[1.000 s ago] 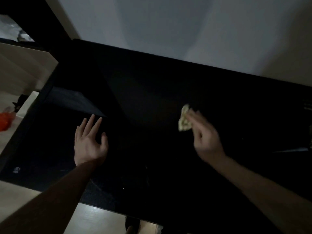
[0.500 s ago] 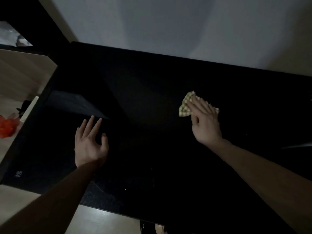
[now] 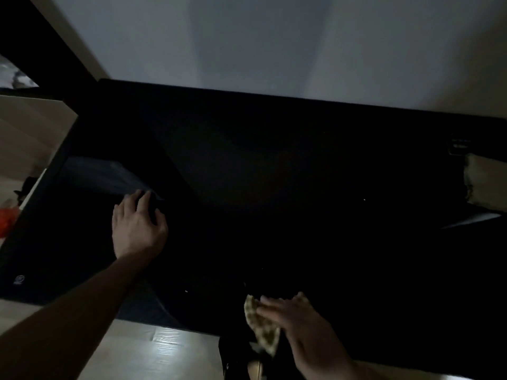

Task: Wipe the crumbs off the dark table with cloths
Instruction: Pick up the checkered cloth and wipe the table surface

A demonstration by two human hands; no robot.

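The dark table (image 3: 274, 165) fills most of the head view in dim light. My right hand (image 3: 296, 316) presses a yellow checkered cloth (image 3: 262, 330) flat at the table's near edge, and the cloth's lower end hangs over that edge. My left hand (image 3: 137, 223) rests on the table to the left, fingers curled over a dark thing that I cannot make out. A few pale crumbs (image 3: 186, 291) dot the surface near the front, and one more crumb (image 3: 364, 199) lies further right.
A pale wall (image 3: 274, 45) stands behind the table. A light cloth-like object (image 3: 485, 185) lies at the table's right edge. Light floor (image 3: 153, 349) shows below the near edge, an orange object (image 3: 6, 219) at far left.
My right hand has swept the checkered cloth from the table's middle down to the near edge. My left hand's spread fingers have curled onto something dark.
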